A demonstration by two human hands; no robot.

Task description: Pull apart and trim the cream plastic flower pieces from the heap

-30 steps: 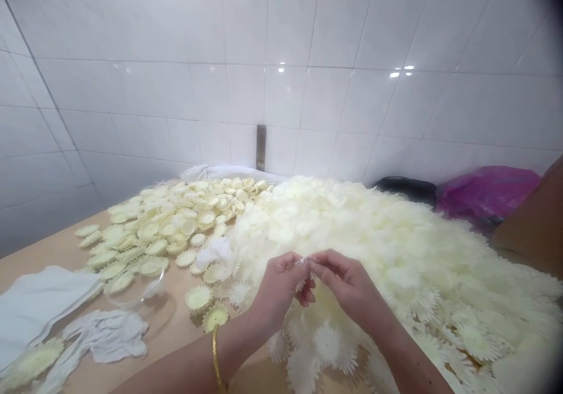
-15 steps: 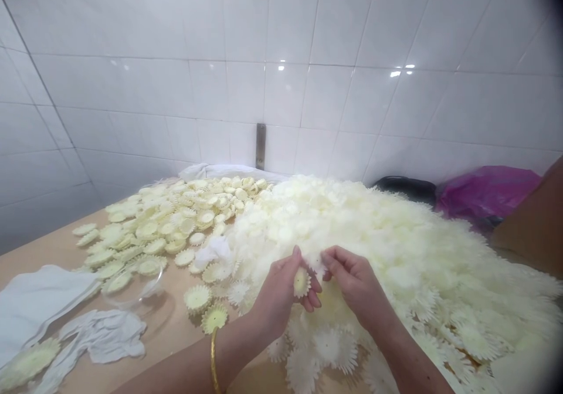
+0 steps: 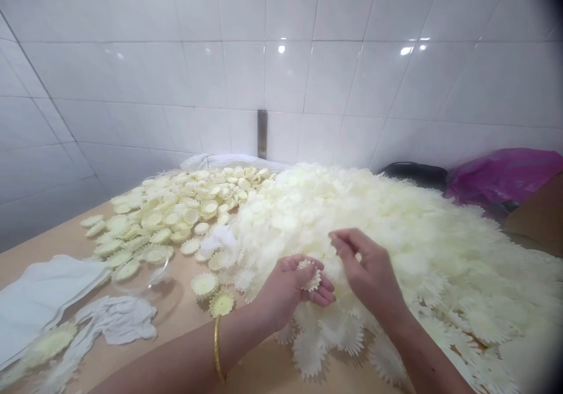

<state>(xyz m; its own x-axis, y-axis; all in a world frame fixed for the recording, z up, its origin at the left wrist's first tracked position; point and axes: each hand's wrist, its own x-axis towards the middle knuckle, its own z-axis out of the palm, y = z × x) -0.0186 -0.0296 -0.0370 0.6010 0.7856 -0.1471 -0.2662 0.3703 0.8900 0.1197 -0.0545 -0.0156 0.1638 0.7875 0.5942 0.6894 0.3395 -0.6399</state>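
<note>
On the upturned palm of my left hand (image 3: 281, 291) rests a pale yellow flower-shaped piece (image 3: 313, 278) with a toothed rim, held down by the thumb. My right hand (image 3: 373, 274) is a little to the right and apart from it, thumb and forefinger pressed together; whatever they hold, if anything, is too small to make out. A large heap of thin, fringed white flower pieces (image 3: 360, 200) lies behind and around both hands. Beside my left forearm are two yellowish toothed discs (image 3: 222, 302). Many similar cupped discs (image 3: 167, 206) are piled at the back left.
On the table (image 3: 176, 329) to the left are a clear bowl (image 3: 145, 274), a white sheet (image 3: 44, 294) and a crumpled white cloth (image 3: 116, 318). A magenta plastic bag (image 3: 505, 174) and a black object (image 3: 416, 175) sit at the back right against the tiled wall (image 3: 290, 77).
My right hand has drawn away from my left. The white piece that was between them no longer shows there. My left thumb has come down over the flower piece, and the view has tilted slightly.
</note>
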